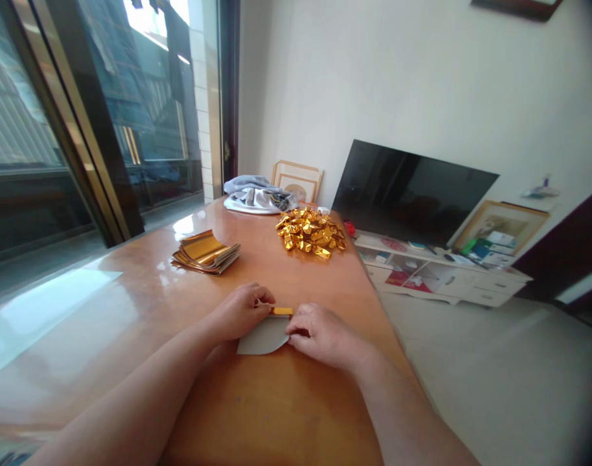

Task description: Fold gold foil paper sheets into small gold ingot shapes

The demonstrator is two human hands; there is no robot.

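Lower centre of the frame: thin paper sheet (263, 337), pale grey face up, narrow shiny gold folded strip (282, 311) along the far edge. Lies on glossy orange-brown wooden table (276, 408). Runs, along the strip, left to right across the frame, nearly level; points near corner toward lower left. Bows into a curve at near right edge. Cannot tell long axis of whole sheet; partly covered by fingers.

Left hand (243, 309): pinches far edge at left end of strip, thumb and fingertips close together. Right hand (321, 331): grasps right side of sheet between thumb and bent fingers.

Left of centre: loose stack of curled, gold-foil-faced paper sheets (206, 251). Just right of centre: heap of folded shiny gold foil pieces (309, 232). Farther up, near centre: pale blue and white cloth bundle (257, 197).
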